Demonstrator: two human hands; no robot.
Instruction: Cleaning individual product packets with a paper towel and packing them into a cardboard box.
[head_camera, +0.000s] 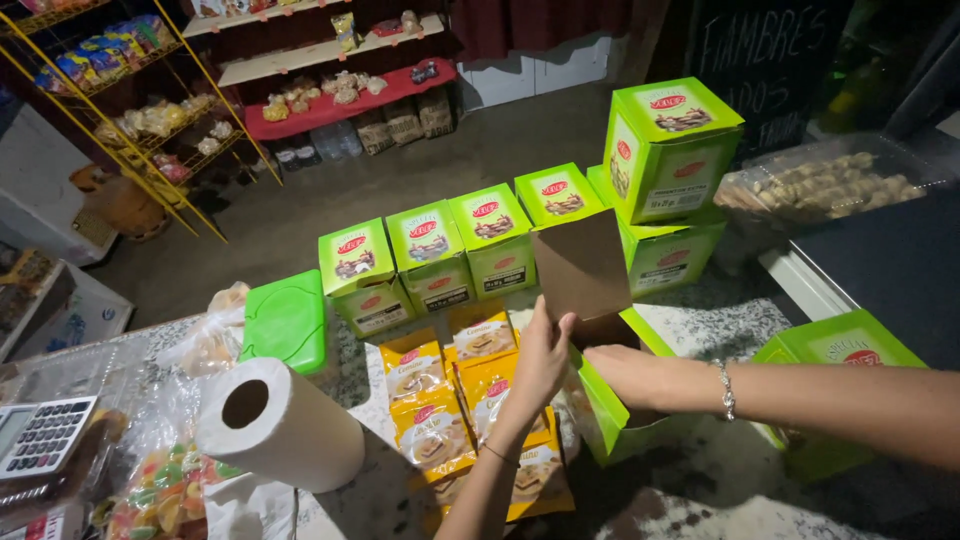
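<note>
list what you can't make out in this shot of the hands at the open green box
- Head view: inside of the open green box is hidden by its raised brown flap and the right hand.
- Right hand's fingertips are hidden inside the box.
- Left hand: palm faces away, so its grip on the flap is unclear.
- Calculator and green box on the right are cut off or covered by the right forearm.
</note>
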